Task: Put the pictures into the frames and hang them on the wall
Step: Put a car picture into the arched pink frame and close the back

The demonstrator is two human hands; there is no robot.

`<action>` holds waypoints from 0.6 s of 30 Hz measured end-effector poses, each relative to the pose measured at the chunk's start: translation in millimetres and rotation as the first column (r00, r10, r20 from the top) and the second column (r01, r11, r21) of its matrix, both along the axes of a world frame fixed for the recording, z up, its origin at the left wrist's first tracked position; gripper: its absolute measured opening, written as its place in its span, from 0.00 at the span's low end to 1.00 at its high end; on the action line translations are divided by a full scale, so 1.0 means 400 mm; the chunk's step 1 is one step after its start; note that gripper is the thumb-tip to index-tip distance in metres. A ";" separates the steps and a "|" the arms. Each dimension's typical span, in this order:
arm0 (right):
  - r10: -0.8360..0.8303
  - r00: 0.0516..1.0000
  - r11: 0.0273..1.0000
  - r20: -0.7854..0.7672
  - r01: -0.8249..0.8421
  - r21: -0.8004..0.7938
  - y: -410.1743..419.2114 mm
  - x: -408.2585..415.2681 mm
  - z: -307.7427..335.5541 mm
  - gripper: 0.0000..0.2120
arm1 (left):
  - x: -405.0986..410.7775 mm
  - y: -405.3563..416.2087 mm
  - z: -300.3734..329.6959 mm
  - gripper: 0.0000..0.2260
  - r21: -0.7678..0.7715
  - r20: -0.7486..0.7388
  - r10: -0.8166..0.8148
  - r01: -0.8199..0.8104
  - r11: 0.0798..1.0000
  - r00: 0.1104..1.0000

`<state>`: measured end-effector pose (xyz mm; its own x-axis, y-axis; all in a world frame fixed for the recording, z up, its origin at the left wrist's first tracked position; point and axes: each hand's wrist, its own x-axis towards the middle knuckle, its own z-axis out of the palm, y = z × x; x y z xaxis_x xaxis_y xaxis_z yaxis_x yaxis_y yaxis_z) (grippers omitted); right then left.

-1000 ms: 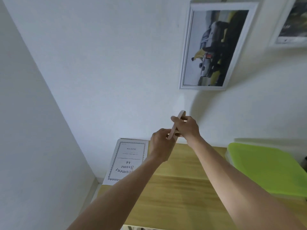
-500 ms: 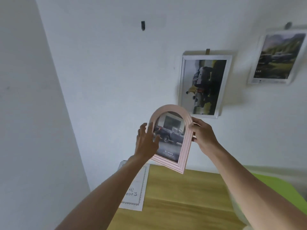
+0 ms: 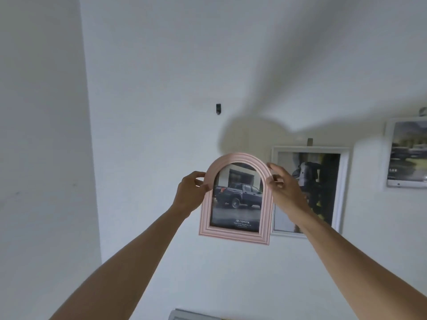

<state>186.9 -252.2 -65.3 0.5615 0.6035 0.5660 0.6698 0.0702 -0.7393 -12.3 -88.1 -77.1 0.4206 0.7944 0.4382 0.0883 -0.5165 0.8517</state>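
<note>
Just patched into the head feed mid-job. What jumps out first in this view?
The pink arched frame, holding a picture of a dark pickup truck, is raised mid-view before the white wall, gripped at its arch by the left hand and the right hand. Up and left of it, a small dark hook sits bare on the wall. To the right hang a white-framed picture, partly behind the right hand, and another framed picture at the edge.

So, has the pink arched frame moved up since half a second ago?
Yes. The pink arched frame has risen: measured against the white frame hanging on the wall, its arch top now sits near that frame's top edge, closer to the dark hook.
</note>
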 end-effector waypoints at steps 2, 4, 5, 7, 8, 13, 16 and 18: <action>0.039 0.999 0.999 -0.008 -0.039 0.019 0.054 0.002 0.041 0.21 | 0.008 0.049 0.043 0.13 0.025 0.024 0.019 -0.019 0.999 1.000; 0.033 0.998 0.999 0.049 -0.034 0.019 0.105 0.003 0.080 0.23 | 0.014 0.092 0.083 0.15 0.056 0.040 0.052 -0.054 0.997 0.998; 0.004 0.994 1.000 0.107 -0.007 0.025 0.129 0.007 0.099 0.24 | 0.016 0.109 0.103 0.16 0.083 0.043 0.072 -0.075 0.994 0.996; -0.048 0.981 0.997 0.186 0.037 0.066 0.173 0.008 0.139 0.24 | 0.021 0.142 0.139 0.18 0.162 0.038 0.094 -0.098 0.982 0.995; -0.061 0.978 0.995 0.201 0.042 0.094 0.193 0.009 0.160 0.23 | 0.024 0.158 0.155 0.19 0.202 0.035 0.100 -0.105 0.974 0.994; -0.146 0.958 0.980 0.246 0.106 0.169 0.290 0.028 0.236 0.23 | 0.044 0.229 0.224 0.20 0.316 0.100 0.145 -0.170 0.934 0.984; -0.164 0.957 0.963 0.238 0.102 0.251 0.333 0.032 0.256 0.22 | 0.049 0.274 0.242 0.19 0.345 0.118 0.182 -0.212 0.914 0.976; -0.181 0.950 0.951 0.254 0.103 0.292 0.360 0.031 0.259 0.20 | 0.052 0.302 0.243 0.18 0.365 0.118 0.197 -0.227 0.903 0.973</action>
